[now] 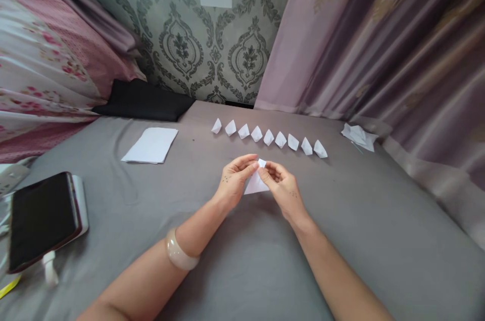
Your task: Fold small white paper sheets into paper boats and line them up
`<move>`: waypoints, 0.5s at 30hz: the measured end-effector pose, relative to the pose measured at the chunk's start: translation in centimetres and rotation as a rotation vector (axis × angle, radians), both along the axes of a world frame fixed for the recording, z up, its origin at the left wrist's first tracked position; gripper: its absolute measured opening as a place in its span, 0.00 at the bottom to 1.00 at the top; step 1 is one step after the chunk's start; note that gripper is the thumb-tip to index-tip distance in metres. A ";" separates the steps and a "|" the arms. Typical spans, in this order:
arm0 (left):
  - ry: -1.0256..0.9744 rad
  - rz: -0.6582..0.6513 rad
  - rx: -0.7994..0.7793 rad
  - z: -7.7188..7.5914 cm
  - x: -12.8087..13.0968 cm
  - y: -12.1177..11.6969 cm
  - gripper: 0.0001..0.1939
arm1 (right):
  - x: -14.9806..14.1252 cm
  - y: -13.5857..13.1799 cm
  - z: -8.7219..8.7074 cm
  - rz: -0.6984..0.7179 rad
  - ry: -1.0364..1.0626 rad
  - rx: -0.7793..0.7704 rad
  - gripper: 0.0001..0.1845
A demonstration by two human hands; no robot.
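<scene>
A small sheet of folded white paper (257, 184) is pinched between my two hands, over the middle of the grey cloth. My left hand (235, 179) grips its left side with thumb and fingers. From the right, my right hand (281, 187) presses its thumb on the paper near the top. A small folded tip shows between the two thumbs, and the wide lower edge hangs below. The fingers behind the paper are partly hidden. Beyond my hands stands a row of several small folded white paper shapes (269, 137), each with a pointed top.
A stack of white paper (151, 145) lies to the left. Paper scraps (359, 136) sit at the far right by the curtain (341, 33). At the left edge rests a black phone (43, 220) with a cable. A folded black cloth (146, 100) lies near the wall.
</scene>
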State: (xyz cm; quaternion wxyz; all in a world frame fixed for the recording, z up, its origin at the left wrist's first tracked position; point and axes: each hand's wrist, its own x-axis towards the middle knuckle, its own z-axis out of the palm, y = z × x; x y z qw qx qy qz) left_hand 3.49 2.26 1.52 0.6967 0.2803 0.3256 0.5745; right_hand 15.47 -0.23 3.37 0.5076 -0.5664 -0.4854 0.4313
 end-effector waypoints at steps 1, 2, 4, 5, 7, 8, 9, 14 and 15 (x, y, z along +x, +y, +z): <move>-0.008 -0.003 -0.001 -0.1 0.1 0.0 0.17 | -0.1 0.0 0.0 0.025 0.083 -0.015 0.21; -0.015 -0.006 0.001 -0.2 0.1 0.0 0.17 | -0.3 0.0 0.0 0.047 0.154 -0.030 0.21; -0.012 0.001 0.016 -0.4 0.2 0.0 0.17 | -0.4 0.1 -0.2 0.064 0.250 -0.060 0.21; 0.007 0.011 0.022 -0.4 0.2 0.0 0.16 | -0.4 0.2 -0.3 0.050 0.278 -0.075 0.20; 0.078 0.005 0.019 -0.4 0.1 -0.2 0.14 | -0.3 0.3 -0.4 -0.009 0.311 -0.093 0.20; 0.124 -0.018 0.012 -0.4 0.1 -0.3 0.14 | -0.1 0.4 -0.5 -0.041 0.317 -0.092 0.20; 0.170 -0.051 0.009 -0.3 0.0 -0.4 0.14 | 0.0 0.5 -0.6 -0.068 0.318 -0.082 0.19; 0.298 -0.156 0.025 -0.1 0.1 -0.7 0.13 | 0.8 1.0 -0.5 -0.120 0.306 -0.045 0.16; 0.304 -0.160 0.026 -0.2 0.1 -0.7 0.13 | 0.9 1.0 -0.4 -0.125 0.306 -0.048 0.16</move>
